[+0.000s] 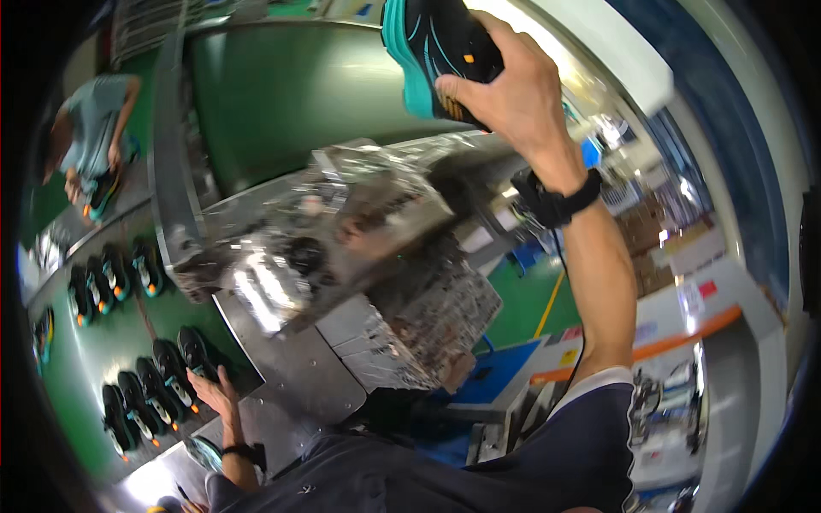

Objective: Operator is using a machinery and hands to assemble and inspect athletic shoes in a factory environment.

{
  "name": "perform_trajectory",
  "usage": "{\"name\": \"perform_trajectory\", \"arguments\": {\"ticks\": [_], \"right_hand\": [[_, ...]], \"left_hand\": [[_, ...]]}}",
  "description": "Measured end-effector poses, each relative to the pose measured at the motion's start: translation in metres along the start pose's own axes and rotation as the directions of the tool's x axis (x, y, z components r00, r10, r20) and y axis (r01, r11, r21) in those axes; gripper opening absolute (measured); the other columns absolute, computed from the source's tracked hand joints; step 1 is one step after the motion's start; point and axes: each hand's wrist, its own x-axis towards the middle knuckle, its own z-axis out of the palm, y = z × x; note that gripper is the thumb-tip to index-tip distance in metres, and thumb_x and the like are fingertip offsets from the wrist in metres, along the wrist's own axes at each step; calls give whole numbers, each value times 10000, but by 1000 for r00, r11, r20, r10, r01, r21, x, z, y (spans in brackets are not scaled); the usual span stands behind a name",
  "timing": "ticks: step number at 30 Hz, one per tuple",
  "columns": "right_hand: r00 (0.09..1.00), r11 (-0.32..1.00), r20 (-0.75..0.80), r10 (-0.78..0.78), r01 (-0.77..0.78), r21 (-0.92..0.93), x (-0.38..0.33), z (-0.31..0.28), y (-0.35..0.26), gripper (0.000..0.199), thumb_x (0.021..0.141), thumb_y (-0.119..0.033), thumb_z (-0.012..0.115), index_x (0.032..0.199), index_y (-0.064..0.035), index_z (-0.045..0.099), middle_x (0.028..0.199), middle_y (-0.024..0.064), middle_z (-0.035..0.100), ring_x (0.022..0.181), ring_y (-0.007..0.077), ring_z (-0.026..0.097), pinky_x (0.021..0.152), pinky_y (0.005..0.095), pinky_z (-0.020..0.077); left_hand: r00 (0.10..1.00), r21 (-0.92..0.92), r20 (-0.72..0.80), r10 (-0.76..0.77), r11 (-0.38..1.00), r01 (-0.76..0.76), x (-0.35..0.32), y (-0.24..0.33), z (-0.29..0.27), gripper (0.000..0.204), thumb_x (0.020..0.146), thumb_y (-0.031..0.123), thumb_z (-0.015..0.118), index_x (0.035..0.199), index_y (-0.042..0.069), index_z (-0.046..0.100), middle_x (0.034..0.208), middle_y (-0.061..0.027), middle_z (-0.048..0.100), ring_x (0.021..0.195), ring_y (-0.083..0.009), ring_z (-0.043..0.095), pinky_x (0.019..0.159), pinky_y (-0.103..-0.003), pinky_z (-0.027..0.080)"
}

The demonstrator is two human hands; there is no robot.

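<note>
Raised at the top of the view, my right hand (pixel 522 94) is closed round a black sports shoe (pixel 445 51) with a teal sole and a small orange tab. A black band sits on that wrist. Low on the left, my left hand (pixel 215 395) has its thumb and fingers apart, beside the heel end of a black shoe (pixel 193 349) on the green belt (pixel 90 338). Whether its fingertips touch that shoe I cannot tell. Several similar black shoes (pixel 147 392) with orange tabs stand in a row alongside.
A metal machine (pixel 291 265) with foil-like wrapping stands between my arms. Behind it is a green belt surface (pixel 299 94). More shoes (pixel 113 272) stand farther up the left belt, where another person (pixel 98 120) handles a shoe. A shelf with an orange edge (pixel 641 342) lies right of my arm.
</note>
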Motion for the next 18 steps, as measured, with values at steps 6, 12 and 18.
{"name": "perform_trajectory", "arguments": {"ticks": [6,12,18], "right_hand": [[962,954,-131,239,-208,213,-160,-166,-18,640,607,-379,860,1054,7,614,879,148,638,798,287,632,719,391,501],[801,784,-40,598,-573,239,-330,-270,-90,807,606,-243,882,1254,67,516,1138,186,637,1026,227,633,880,329,493],[167,152,20,986,-937,315,-470,-347,-164,762,682,-257,798,1320,-5,465,1084,168,646,1004,188,631,855,317,493]], "left_hand": [[226,-557,803,551,559,615,-80,221,-80,572,858,94,685,1335,-61,409,1303,-181,525,1166,-249,542,997,-367,416],[68,-671,202,977,88,736,-166,418,-147,877,799,373,746,1440,-13,287,1394,-174,430,1266,-283,460,1053,-415,357],[-267,-567,253,930,366,738,-312,466,-223,647,828,215,678,1359,-7,381,1214,-105,548,1090,-180,552,957,-326,434]]}}
